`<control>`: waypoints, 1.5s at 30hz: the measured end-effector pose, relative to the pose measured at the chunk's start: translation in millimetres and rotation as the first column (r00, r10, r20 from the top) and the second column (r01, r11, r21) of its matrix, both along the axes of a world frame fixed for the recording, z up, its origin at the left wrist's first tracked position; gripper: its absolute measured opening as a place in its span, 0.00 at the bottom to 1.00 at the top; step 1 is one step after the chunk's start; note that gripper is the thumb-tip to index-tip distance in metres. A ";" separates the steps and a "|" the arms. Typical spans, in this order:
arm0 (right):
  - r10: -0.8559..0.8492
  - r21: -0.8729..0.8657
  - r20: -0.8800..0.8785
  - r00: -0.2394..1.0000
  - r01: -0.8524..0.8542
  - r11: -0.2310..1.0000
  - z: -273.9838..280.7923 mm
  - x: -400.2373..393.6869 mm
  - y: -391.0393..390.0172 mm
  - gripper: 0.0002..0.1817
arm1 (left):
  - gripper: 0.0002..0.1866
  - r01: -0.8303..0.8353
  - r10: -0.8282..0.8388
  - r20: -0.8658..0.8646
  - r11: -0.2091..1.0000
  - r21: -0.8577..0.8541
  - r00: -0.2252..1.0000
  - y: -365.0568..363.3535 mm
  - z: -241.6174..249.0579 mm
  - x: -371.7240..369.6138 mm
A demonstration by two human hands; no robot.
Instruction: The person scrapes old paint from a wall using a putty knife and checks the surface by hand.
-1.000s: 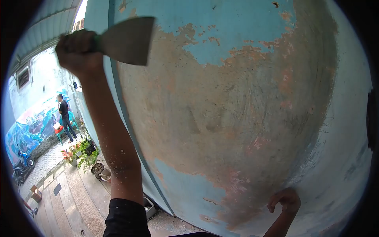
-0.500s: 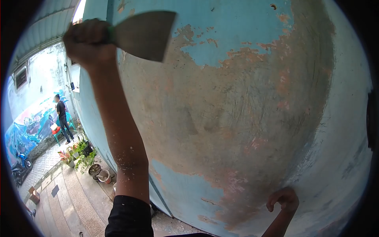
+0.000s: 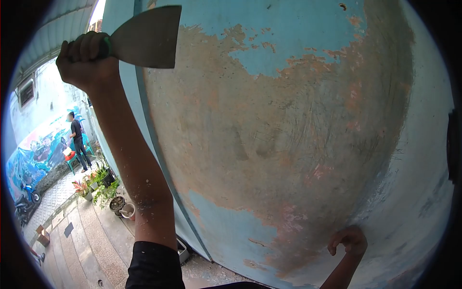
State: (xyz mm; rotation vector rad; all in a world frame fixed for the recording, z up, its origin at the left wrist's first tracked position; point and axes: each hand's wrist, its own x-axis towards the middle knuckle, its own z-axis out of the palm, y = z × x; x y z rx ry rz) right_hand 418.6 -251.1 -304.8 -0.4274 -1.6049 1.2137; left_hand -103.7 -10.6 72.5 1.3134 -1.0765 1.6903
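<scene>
My left hand (image 3: pixel 87 59) is raised at the upper left, its fingers wrapped round the green-and-dark handle of a wide putty knife (image 3: pixel 150 38). The broad metal blade points right and overlaps the top of the wall in this view. In front of me is a wall (image 3: pixel 269 115) with light-blue paint peeled away, baring a scratched grey-brown patch with pinkish flecks. Low on the right, my right hand (image 3: pixel 349 241) rests against the wall, its fingers loosely curled with a gap inside and nothing in them. Flakes of paint dot my left forearm.
Potted plants (image 3: pixel 103 185) and a pot (image 3: pixel 128 211) stand on the paved floor at the left. Farther back, a person (image 3: pixel 77 137) stands near a green chair (image 3: pixel 72 164) by a painted wall. A cardboard box (image 3: pixel 43 236) and a blue motorbike (image 3: pixel 31 197) are at the far left.
My left hand has moved left with the putty knife, and the blade has turned more upright. My right hand stays at the same spot on the wall. The view has shifted slightly.
</scene>
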 end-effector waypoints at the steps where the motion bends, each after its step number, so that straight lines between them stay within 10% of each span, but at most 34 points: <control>1: -0.003 -0.002 -0.011 1.000 0.003 1.000 0.4 -0.4 -0.6 0.23 | 0.19 0.031 -0.030 -0.020 0.999 0.032 0.999 3.1 0.8 5.6; 4: -0.018 0.002 -0.043 0.999 0.018 1.000 -0.6 -2.7 -2.1 0.23 | 0.20 -0.345 0.371 0.079 0.910 -0.231 0.925 15.0 -2.6 84.8; 5: -0.032 0.010 -0.062 0.998 0.033 0.999 -1.4 -3.2 -3.0 0.23 | 0.20 -0.170 0.139 -0.132 0.951 -0.258 0.981 8.2 -18.4 119.1; 11: -0.002 0.016 -0.031 1.000 0.002 1.000 -3.0 1.4 -0.5 0.23 | 0.19 0.020 -0.025 -0.080 0.997 -0.071 0.996 9.4 -3.2 38.1; 16: -0.011 0.016 -0.025 1.000 0.012 1.000 -1.3 -0.8 0.4 0.22 | 0.18 -0.235 0.236 0.015 0.972 -0.025 0.972 13.3 3.0 54.4; 17: -0.014 0.026 -0.024 1.000 0.014 1.000 -1.1 -0.8 -0.2 0.22 | 0.18 -0.306 0.319 0.008 0.916 -0.259 0.948 13.8 -6.0 92.9; 28: -0.031 -0.007 -0.019 0.999 0.031 0.999 2.7 -4.3 -1.2 0.23 | 0.22 0.044 -0.040 -0.073 0.997 0.056 0.996 4.6 4.8 24.4; 29: -0.032 -0.012 -0.028 0.999 0.031 0.999 3.0 -5.0 -1.8 0.23 | 0.20 -0.466 0.502 0.151 0.857 -0.219 0.851 7.3 3.3 71.3; 31: -0.047 -0.004 -0.027 0.999 0.047 0.999 2.5 -5.6 -3.6 0.23 | 0.17 -0.123 0.093 -0.126 0.956 -0.265 0.988 -4.9 -21.4 127.2; 35: -0.040 0.008 -0.022 0.999 0.041 0.999 2.0 -4.0 -2.3 0.23 | 0.19 -0.192 0.176 -0.115 0.970 -0.149 0.978 -0.8 -15.5 82.2; 39: -0.028 0.001 -0.014 1.000 0.028 1.000 -0.6 -1.4 -1.3 0.23 | 0.20 0.090 -0.089 0.033 0.996 -0.027 0.995 -4.3 5.2 25.8; 43: -0.040 0.009 -0.013 0.999 0.040 0.999 1.6 -3.5 -2.7 0.23 | 0.19 -0.334 0.331 -0.047 0.920 -0.204 0.942 -0.1 -16.0 119.9; 45: -0.030 0.016 -0.015 0.999 0.030 0.999 0.8 -4.3 -2.4 0.23 | 0.20 -0.189 0.144 -0.207 0.958 -0.215 0.968 -8.9 -23.0 119.5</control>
